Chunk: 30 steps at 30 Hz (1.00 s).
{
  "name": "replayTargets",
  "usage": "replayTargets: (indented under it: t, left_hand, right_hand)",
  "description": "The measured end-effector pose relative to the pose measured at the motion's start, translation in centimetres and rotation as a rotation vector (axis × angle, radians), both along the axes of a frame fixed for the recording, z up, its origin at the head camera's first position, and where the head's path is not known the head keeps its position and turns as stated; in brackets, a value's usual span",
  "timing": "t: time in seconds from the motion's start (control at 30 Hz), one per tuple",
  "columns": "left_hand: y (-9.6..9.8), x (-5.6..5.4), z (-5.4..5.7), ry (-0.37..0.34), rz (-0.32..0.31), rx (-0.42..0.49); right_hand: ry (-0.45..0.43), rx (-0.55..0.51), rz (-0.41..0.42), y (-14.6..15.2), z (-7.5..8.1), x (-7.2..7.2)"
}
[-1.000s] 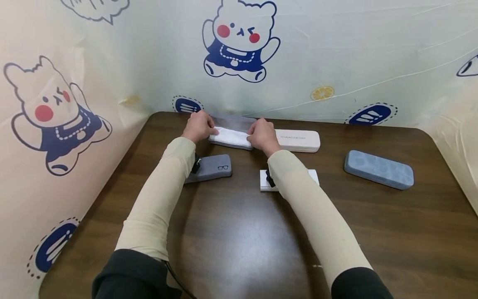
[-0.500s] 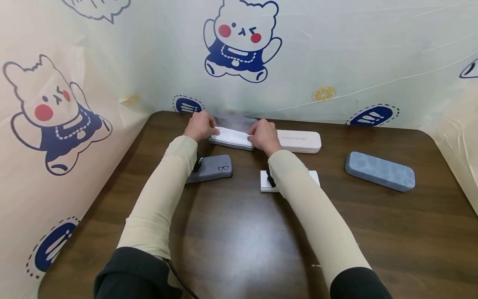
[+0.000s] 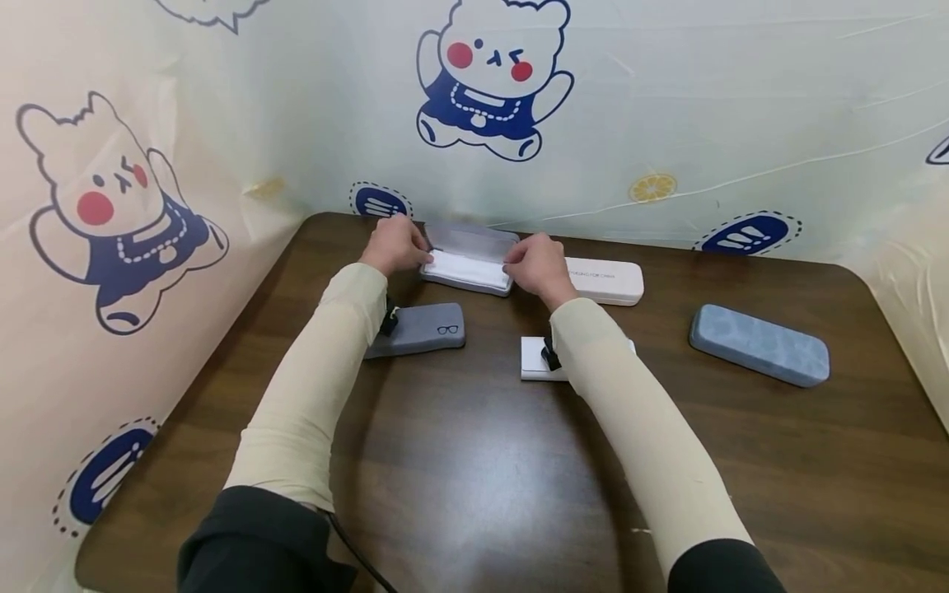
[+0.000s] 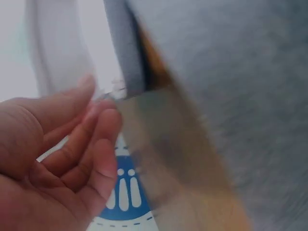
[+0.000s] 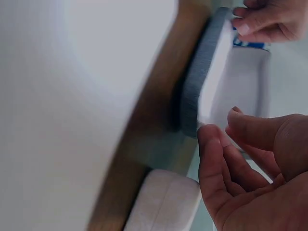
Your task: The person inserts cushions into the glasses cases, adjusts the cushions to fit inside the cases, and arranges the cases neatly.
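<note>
An opened grey glasses case (image 3: pixel 474 287) stands at the back of the table, its pale lid (image 3: pixel 474 239) raised behind it. Inside lies a folded white cloth (image 3: pixel 467 269), flat along the base. At the case's left end is my left hand (image 3: pixel 395 245), fingertips by the cloth's corner. My right hand (image 3: pixel 539 265) is at the right end; the right wrist view shows a gap between thumb and index finger, which are loosely bent with nothing between them. Whether the left fingertips still touch the cloth is hard to tell.
A white glasses case (image 3: pixel 606 282) lies right of the grey one. Nearer are a grey case with a glasses print (image 3: pixel 426 329) under the left wrist and a white flat box (image 3: pixel 537 361) under the right forearm. A blue case (image 3: pixel 759 344) lies far right.
The cloth's ends were pinched and slightly raised; now it lies flatter in the case. My right hand has drawn off to the right, and the lid shows more. The head view has shifted slightly.
</note>
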<state>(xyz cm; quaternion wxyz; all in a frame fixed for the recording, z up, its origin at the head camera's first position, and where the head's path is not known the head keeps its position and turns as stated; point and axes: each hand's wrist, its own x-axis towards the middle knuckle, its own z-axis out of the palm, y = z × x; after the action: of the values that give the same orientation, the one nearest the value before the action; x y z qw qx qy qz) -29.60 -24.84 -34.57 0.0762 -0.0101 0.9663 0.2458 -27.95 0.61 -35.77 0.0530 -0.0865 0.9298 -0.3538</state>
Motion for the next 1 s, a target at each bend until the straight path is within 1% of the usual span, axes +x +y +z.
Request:
replayTargets:
  t: [0.07, 0.13, 0.2, 0.23, 0.3, 0.37, 0.4, 0.47, 0.53, 0.63, 0.73, 0.87, 1.0]
  left_hand:
    - [-0.6, 0.1, 0.6, -0.013, 0.062, 0.036]
    - [-1.2, 0.0, 1.0, -0.039, 0.138, 0.117]
    - [-1.7, -0.1, 1.2, -0.097, 0.214, 0.235]
    - [-1.8, -0.2, 1.2, -0.135, 0.244, 0.29]
    - [-1.9, -0.3, 1.0, -0.223, 0.277, 0.377]
    - [-1.7, -0.3, 0.8, -0.301, 0.278, 0.41]
    - [-1.5, -0.3, 0.6, -0.326, 0.269, 0.409]
    - [-1.1, -0.3, 0.4, -0.36, 0.248, 0.391]
    - [-0.8, -0.3, 0.1, -0.377, 0.225, 0.368]
    - [-0.3, -0.3, -0.1, -0.375, 0.213, 0.359]
    - [-0.2, -0.4, -0.1, -0.358, 0.226, 0.389]
    - [-0.4, -0.6, -0.2, -0.327, 0.248, 0.415]
    - [-0.7, -0.8, -0.3, -0.308, 0.235, 0.401]
  right_hand:
    - [-0.048, -0.084, -0.051, 0.4, 0.4, 0.0]
    - [-0.105, -0.17, -0.112, 0.6, 1.0, -0.1]
    - [-0.183, -0.249, -0.164, 0.5, 1.4, -0.1]
    - [-0.22, -0.269, -0.179, 0.4, 1.5, -0.1]
    - [-0.297, -0.274, -0.188, 0.0, 1.6, -0.2]
    - [-0.353, -0.242, -0.183, -0.6, 1.4, -0.3]
    - [-0.367, -0.22, -0.177, -0.8, 1.2, -0.3]
    - [-0.378, -0.176, -0.164, -1.3, 0.8, -0.5]
    - [-0.373, -0.137, -0.163, -1.6, 0.4, -0.8]
    - [-0.375, -0.12, -0.178, -1.8, 0.0, -1.3]
    - [-0.375, -0.117, -0.189, -1.7, -0.2, -1.6]
    - [-0.372, -0.128, -0.188, -1.6, 0.0, -1.8]
    - [-0.395, -0.121, -0.161, -1.5, 0.5, -1.7]
